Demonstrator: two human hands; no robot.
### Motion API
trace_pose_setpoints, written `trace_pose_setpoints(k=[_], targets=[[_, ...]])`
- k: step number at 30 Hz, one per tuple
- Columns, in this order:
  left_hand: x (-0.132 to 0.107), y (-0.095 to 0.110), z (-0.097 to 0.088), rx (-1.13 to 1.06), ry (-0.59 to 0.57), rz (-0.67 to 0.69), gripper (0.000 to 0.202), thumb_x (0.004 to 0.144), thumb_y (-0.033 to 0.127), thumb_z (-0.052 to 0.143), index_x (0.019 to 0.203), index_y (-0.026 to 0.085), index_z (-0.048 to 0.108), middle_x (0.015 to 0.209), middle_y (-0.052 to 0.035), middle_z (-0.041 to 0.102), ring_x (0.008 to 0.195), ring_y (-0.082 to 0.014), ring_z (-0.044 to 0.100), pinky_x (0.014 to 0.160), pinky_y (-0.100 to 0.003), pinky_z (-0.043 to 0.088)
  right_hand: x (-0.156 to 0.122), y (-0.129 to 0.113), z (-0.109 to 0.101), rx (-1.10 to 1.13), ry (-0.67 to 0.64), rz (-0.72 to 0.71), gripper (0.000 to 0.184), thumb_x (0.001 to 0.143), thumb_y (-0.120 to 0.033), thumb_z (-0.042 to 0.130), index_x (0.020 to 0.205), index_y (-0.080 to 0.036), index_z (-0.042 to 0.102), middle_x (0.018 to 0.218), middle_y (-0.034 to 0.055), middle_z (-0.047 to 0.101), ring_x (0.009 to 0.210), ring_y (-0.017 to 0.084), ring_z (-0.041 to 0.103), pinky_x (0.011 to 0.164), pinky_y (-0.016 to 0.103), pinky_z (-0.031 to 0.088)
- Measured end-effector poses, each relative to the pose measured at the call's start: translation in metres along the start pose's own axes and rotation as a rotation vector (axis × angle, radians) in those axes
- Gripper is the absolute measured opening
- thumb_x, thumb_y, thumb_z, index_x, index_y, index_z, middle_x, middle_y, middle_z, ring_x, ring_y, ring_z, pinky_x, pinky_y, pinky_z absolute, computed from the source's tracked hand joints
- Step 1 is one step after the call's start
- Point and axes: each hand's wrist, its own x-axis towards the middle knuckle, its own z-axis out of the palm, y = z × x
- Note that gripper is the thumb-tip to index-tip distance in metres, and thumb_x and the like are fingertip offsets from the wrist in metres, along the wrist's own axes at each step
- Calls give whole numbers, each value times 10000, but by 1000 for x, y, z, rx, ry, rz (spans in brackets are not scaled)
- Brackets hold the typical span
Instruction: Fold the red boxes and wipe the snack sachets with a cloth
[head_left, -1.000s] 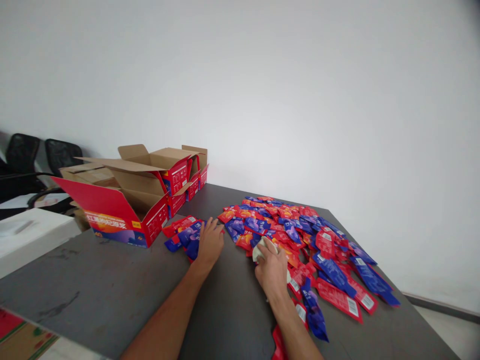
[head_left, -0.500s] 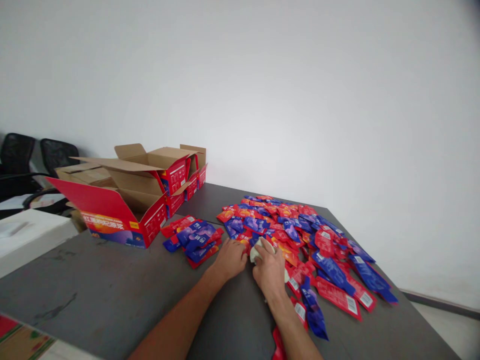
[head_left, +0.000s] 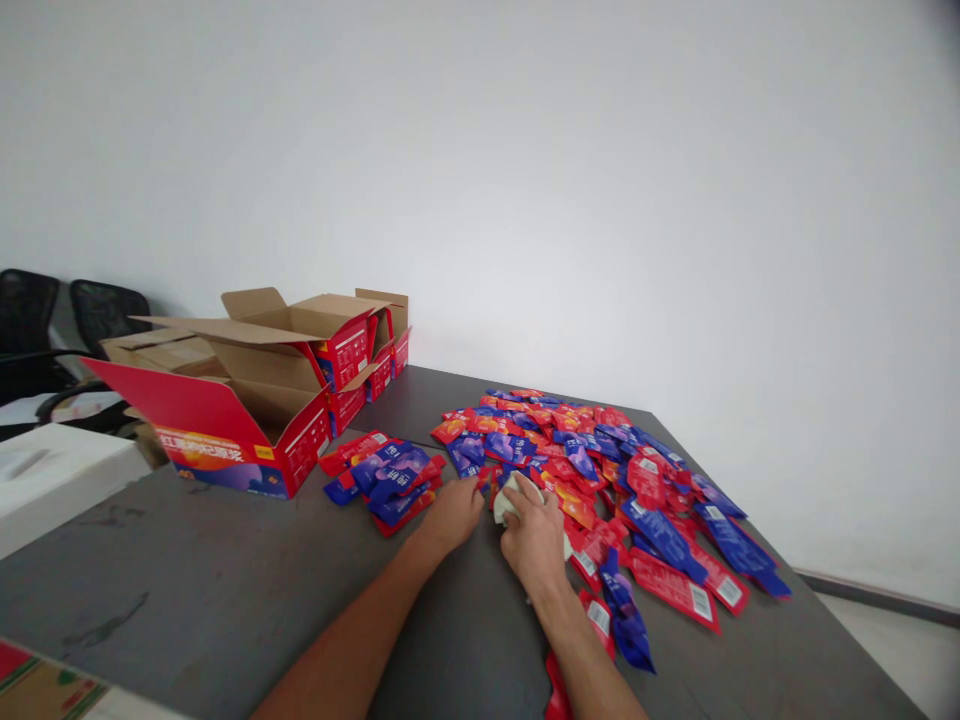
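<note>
My right hand (head_left: 531,535) is closed round a crumpled white cloth (head_left: 510,500), at the near edge of a heap of red and blue pouches (head_left: 577,450). A bit of white also shows beside its outer edge. To its left, my left hand (head_left: 454,515) has its fingers curled in, their tips against the edge of the heap; what they pinch, if anything, is hidden. Left of that hand lies a smaller pile of the same flat pouches (head_left: 394,475). A blue pouch (head_left: 626,615) and red ones lie near my right forearm.
An open red carton (head_left: 240,440) stands on the dark table (head_left: 225,590) at the left, with more open cartons (head_left: 345,350) behind it. A white box (head_left: 60,485) sits at the far left, near black chairs (head_left: 109,315). A white wall rises behind the table.
My left hand has drawn slightly left and away from the right hand. The right hand has shifted slightly with the cloth still in it. The view has moved a little.
</note>
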Motion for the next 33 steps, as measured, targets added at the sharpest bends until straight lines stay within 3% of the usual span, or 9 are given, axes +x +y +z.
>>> trace_pose_setpoints(k=[4,6,10,13,15,20,23,29,33], targets=[[6,-6,-9,-393,139,-67,237,894,249,466,791,183,669,780,-46,675,728,-181,597,687,-276,395,0,-3,-1,87,-8,-27,467,761,-57,537,1138,-268,715,1371,31,603,1128,293,546,993,493,441],[6,-8,-8,-671,151,-162,181,862,266,533,785,172,667,707,-14,640,621,-148,554,615,-256,387,-1,-7,-1,140,-16,-52,467,778,-68,541,1167,-273,697,1398,25,581,1148,286,540,1012,498,437],[4,-1,-3,-1260,106,-296,268,803,264,649,1054,170,672,829,-30,697,649,-145,614,641,-258,467,-5,-20,-1,236,-53,-123,467,798,-80,553,1193,-296,676,1426,27,556,1183,282,539,1024,504,436],[1,10,-8,-1489,91,-396,430,792,215,675,1218,203,618,950,-48,725,763,-161,672,719,-267,510,-8,-29,0,290,-96,-180,443,818,-105,580,1208,-297,666,1447,30,533,1237,281,513,1047,495,429],[-1,17,-14,-1577,29,-411,430,827,251,663,1252,218,605,959,-47,732,771,-166,683,702,-259,515,-9,-32,2,313,-108,-201,412,844,-165,618,1232,-300,653,1467,34,511,1260,280,498,1059,495,423],[-6,27,-23,-1698,-294,-371,452,914,498,554,1134,124,679,901,-99,737,698,-175,670,551,-231,472,-6,-29,5,309,-54,-213,367,842,-280,701,1207,-305,676,1436,49,546,1209,262,530,1024,464,458],[-9,28,-21,-1688,-276,-372,400,933,461,538,1112,139,694,948,-90,741,674,-150,651,517,-214,444,-4,-23,5,218,-2,-206,353,863,-223,649,1203,-314,680,1444,42,543,1179,268,537,1011,489,454],[-16,41,-15,-1619,-315,-355,481,952,502,483,1245,161,654,1118,-117,714,936,-215,673,764,-286,507,1,-6,6,116,154,-155,386,894,-166,533,1248,-255,659,1487,63,493,1242,289,495,1031,526,418],[-17,45,-14,-1596,-335,-353,568,938,616,423,1275,210,632,1097,-109,713,953,-226,670,758,-300,505,0,-11,4,102,116,-138,421,888,-158,518,1274,-270,645,1502,52,474,1247,298,486,1033,531,411]])
